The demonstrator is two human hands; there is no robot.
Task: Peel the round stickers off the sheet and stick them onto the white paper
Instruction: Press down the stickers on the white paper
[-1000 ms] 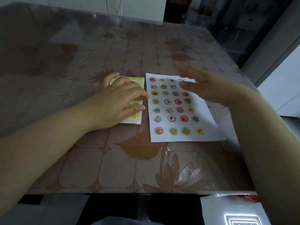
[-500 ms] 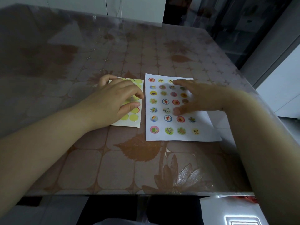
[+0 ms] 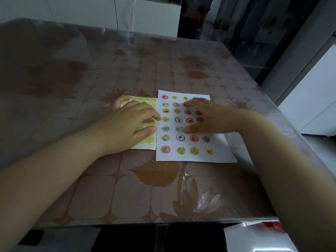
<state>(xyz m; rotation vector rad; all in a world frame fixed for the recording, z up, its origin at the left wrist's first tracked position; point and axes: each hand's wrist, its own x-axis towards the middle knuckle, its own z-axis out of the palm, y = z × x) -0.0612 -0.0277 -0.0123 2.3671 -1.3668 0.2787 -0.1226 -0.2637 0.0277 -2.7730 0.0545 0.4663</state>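
Two bare forearms reach in from the near edge of a leaf-patterned tabletop (image 3: 127,193). The left hand (image 3: 131,122) lies palm down on the yellow-green sticker sheet (image 3: 144,99), its fingers (image 3: 145,110) loosely bent and grasping nothing, the thumb stretched apart from them toward the sheet's right edge. Just right of those fingertips lies the white paper (image 3: 200,158), touching or nearly touching the sheet. The right hand (image 3: 209,117) spreads flat over the paper's upper half, fingers (image 3: 197,102) released and straight, thumb pointing left. Rows of round stickers (image 3: 180,137) show on the paper under, beside and below the right fingers.
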